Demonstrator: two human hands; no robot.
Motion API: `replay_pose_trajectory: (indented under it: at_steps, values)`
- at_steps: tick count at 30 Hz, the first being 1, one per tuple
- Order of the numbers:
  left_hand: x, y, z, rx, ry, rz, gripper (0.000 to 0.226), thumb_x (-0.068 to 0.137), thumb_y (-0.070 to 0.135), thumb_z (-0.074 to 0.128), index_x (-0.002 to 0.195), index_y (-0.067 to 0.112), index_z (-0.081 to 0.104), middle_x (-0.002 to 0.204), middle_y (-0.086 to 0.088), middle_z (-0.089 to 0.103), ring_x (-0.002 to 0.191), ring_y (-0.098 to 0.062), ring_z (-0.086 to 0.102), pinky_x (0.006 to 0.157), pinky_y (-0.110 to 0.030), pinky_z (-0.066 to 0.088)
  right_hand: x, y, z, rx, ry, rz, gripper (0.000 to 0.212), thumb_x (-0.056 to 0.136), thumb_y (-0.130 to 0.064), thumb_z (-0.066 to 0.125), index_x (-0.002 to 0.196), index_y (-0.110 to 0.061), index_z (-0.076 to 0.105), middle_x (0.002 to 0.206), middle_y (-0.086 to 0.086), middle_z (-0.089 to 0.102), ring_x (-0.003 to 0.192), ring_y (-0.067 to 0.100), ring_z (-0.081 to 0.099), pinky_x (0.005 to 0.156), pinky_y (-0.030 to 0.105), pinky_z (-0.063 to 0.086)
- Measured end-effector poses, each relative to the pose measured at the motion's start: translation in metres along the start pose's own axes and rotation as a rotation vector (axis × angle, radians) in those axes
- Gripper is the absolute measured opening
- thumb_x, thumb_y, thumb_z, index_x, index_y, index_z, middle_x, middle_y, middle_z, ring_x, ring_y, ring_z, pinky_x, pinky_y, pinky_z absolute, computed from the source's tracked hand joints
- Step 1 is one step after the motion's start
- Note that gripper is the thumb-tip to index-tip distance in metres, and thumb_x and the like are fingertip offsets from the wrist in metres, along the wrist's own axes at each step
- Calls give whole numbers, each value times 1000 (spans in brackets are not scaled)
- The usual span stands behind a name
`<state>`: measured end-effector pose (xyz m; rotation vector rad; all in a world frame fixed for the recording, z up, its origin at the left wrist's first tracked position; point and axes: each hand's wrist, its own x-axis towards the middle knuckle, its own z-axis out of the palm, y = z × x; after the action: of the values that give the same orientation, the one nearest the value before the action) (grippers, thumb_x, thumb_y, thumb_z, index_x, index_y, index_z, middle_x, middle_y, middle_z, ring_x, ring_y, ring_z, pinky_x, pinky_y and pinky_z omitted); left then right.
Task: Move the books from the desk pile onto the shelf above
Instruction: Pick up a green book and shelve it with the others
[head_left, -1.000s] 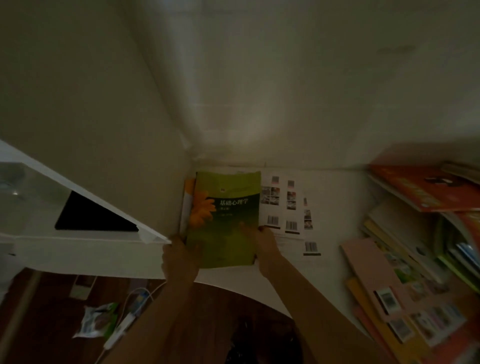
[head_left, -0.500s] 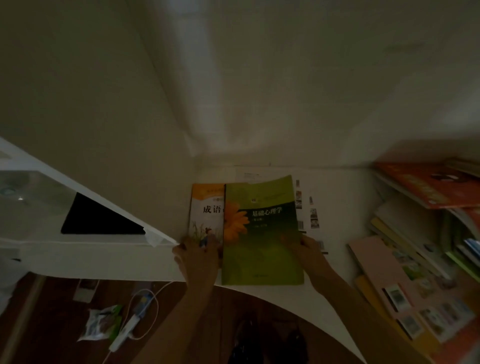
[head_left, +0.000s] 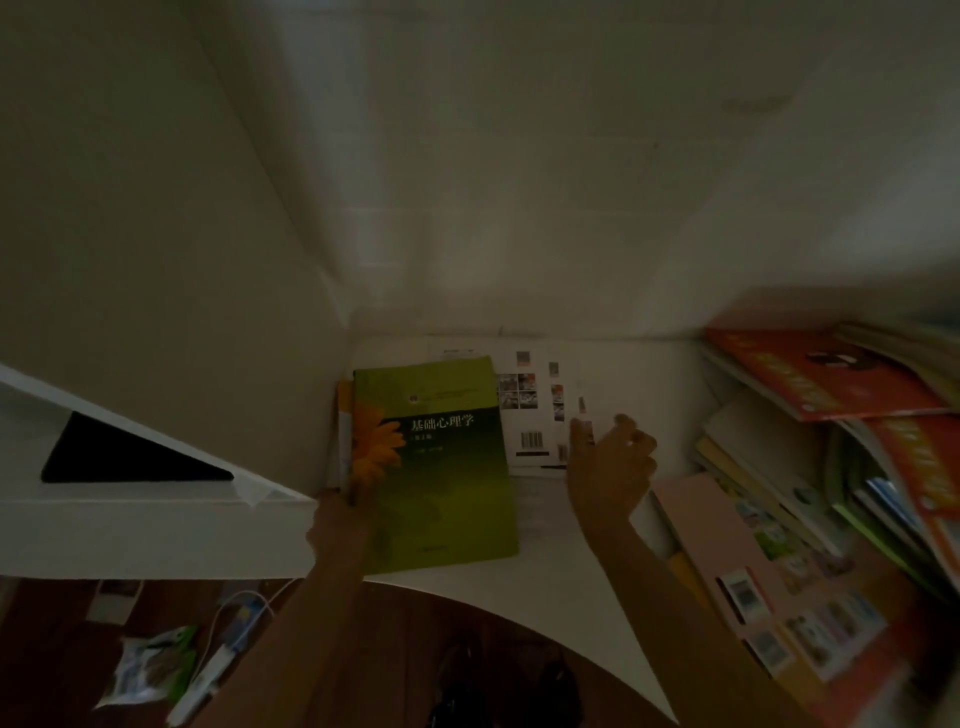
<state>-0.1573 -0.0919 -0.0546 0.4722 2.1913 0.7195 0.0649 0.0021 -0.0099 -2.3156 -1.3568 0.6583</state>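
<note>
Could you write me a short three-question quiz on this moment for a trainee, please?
1. True or false: the right hand grips the green book.
2. What is printed on the green book's cover? A) an orange flower B) a blue car C) a red apple
3. Fill in: the left hand is at the book's lower ____ corner.

Key: 1 false, the right hand is off the book with nothing in it; 2 A; 3 left.
</note>
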Motion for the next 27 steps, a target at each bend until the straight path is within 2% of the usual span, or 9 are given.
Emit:
replay_pose_trajectory:
  at_steps: [2,6,10,13,15,18,21,25,27]
  values:
    - [2,0,0,-23,-6,-4,48,93,42,48,120,3,55,118,-22,59,110,-41,54,97,-53,41,11,-6,5,57,-106,194,74,89,-50,54,141,-3,28,139,25,33,123,41,35,98,46,35]
    - [0,5,-5,-63,10,-26,45,94,36,52,120,-1,52,115,-22,58,106,-40,54,92,-49,43,23,-19,11,6,-199,303,90,81,-62,58,139,-1,27,140,25,34,128,40,33,107,46,27]
    - [0,6,-9,-126,-17,0,50,89,41,57,115,-1,53,106,-14,58,98,-31,55,80,-38,40,30,-24,21,-27,-342,138,77,80,-62,60,127,-3,44,128,18,52,117,33,50,99,40,37]
    - [2,0,-10,-135,-25,25,51,89,48,55,113,3,55,107,-9,60,99,-28,56,82,-37,41,30,-27,22,111,-397,43,61,82,-46,68,121,-3,49,122,14,57,109,30,56,88,38,48]
    - [2,-2,-8,-138,-64,51,59,78,62,57,112,14,60,108,0,62,97,-21,58,82,-36,45,32,-23,15,235,-413,25,56,81,-33,72,123,-2,52,125,15,57,110,30,57,92,42,49]
    - [-7,11,-4,-120,-133,28,49,78,53,59,106,12,58,90,1,58,76,-13,53,64,-26,40,31,-9,-2,370,-389,20,45,81,-21,73,117,0,56,119,14,60,107,28,59,93,43,49]
    - [-11,15,10,-61,-104,0,32,90,36,59,101,8,49,89,-8,53,80,-23,51,71,-34,42,34,16,-29,367,-307,50,60,84,-22,71,130,6,45,131,13,52,118,27,51,102,43,42]
    - [-20,18,14,-71,-99,48,66,74,59,62,102,0,60,97,-17,62,88,-32,59,76,-44,47,50,48,-88,451,-194,123,48,86,-16,67,129,-3,51,126,18,58,102,32,61,81,43,52]
    - [-26,21,14,-60,-97,47,69,73,61,61,106,0,60,108,-22,61,95,-34,59,83,-49,48,52,53,-118,468,-176,96,44,87,-9,64,129,-6,52,124,16,60,97,31,62,78,43,52]
